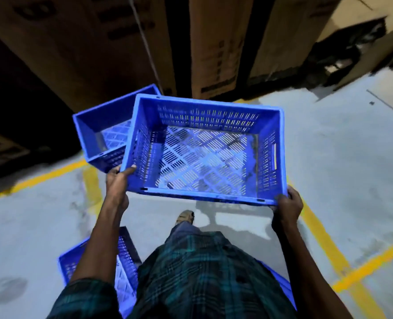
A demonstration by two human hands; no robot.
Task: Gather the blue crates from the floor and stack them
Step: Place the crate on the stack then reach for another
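You are in the carrying step: you hold an empty crate [202,150] in the air in front of you, open side up, with both hands on its near rim. Your left hand [117,183] grips the near-left corner, thumb laid along the top edge and fingers wrapped under the lip. Your right hand [288,204] clasps the near-right corner, its fingers curled around the rim from outside. Neither grip looks loose, and the crate sits roughly level, tipped slightly toward you.

A second crate [103,132] stands on the floor [329,146] ahead and to the left, just before the cardboard boxes [214,47]. The held crate overlaps its right end in view, so it looks like the base you are heading for. Whether it already holds another nested crate cannot be told from here.

A third crate [124,261] lies by your left leg, partly hidden by your arm, and a blue edge [280,282] shows behind your right side; those are likely still to be gathered.

The next move calls for swinging your load left and forward until its corners line up over the floor crate, turning it to match that crate's angle, then lowering it squarely so it seats in the rim. Mind your foot [186,216] and the yellow lines [324,240] as you step.
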